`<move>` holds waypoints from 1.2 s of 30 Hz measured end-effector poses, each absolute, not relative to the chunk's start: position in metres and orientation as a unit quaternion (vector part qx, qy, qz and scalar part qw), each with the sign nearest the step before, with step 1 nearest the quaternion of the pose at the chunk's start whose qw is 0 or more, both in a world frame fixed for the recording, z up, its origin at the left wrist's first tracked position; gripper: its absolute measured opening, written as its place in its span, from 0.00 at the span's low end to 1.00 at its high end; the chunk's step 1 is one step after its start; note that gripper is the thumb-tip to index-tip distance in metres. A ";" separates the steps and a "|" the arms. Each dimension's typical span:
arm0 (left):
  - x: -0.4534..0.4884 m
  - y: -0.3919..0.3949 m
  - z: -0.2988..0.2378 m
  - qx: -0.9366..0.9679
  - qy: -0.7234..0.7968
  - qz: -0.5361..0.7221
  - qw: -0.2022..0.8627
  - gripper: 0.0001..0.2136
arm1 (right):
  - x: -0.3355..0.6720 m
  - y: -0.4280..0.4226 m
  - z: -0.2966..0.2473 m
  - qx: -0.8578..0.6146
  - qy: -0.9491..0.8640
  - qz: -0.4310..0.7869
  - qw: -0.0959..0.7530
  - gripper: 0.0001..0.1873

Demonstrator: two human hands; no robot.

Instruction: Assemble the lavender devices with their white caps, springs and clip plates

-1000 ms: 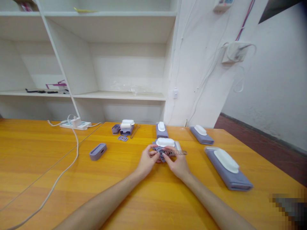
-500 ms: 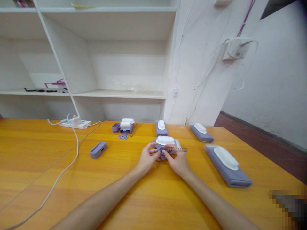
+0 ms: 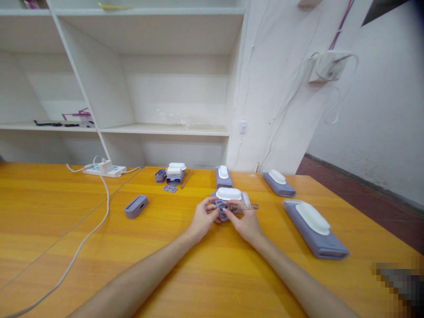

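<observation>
My left hand (image 3: 205, 215) pinches a small grey-purple plastic plate (image 3: 221, 207) with openings in it. From the right, my right hand (image 3: 244, 221) has its fingers closed on a thin metal coil spring (image 3: 247, 206), its end held against the plate. The spring's free end sticks out to the right past my fingers. Just behind both hands is a grey-purple case topped with a white oval brush (image 3: 228, 193), partly covered by my fingers. Exactly how spring and plate meet is hidden by my fingertips.
Similar white-topped cases stand at the back (image 3: 223, 176) and on the right (image 3: 314, 227). Loose parts, including another spring (image 3: 187, 179), lie back left. A grey-purple shell (image 3: 135, 206) lies left of my hands. A white cable runs from a power strip (image 3: 106, 170).
The small plate has turned slightly between my fingers, showing more of its flat face. Both hands stay in nearly the same place.
</observation>
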State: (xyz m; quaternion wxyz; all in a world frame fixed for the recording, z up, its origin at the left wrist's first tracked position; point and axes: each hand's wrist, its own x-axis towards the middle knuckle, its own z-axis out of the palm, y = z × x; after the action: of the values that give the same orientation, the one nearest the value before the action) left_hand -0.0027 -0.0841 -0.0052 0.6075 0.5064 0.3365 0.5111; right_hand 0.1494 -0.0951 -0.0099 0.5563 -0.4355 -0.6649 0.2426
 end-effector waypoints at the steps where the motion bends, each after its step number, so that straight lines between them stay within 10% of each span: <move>1: -0.003 -0.084 -0.006 0.508 0.341 0.512 0.603 0.25 | 0.149 -0.095 -0.010 -0.432 -0.665 0.249 0.555 0.12; 36: -0.012 -0.077 -0.006 0.479 0.316 0.499 0.650 0.24 | 0.158 -0.088 0.001 -0.406 -0.555 0.552 0.472 0.16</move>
State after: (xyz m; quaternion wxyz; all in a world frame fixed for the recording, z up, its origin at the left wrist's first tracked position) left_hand -0.0123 -0.0769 -0.0059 0.6497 0.4790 0.3158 0.4987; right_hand 0.1581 -0.0877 0.0011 0.4719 -0.4059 -0.5549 0.5520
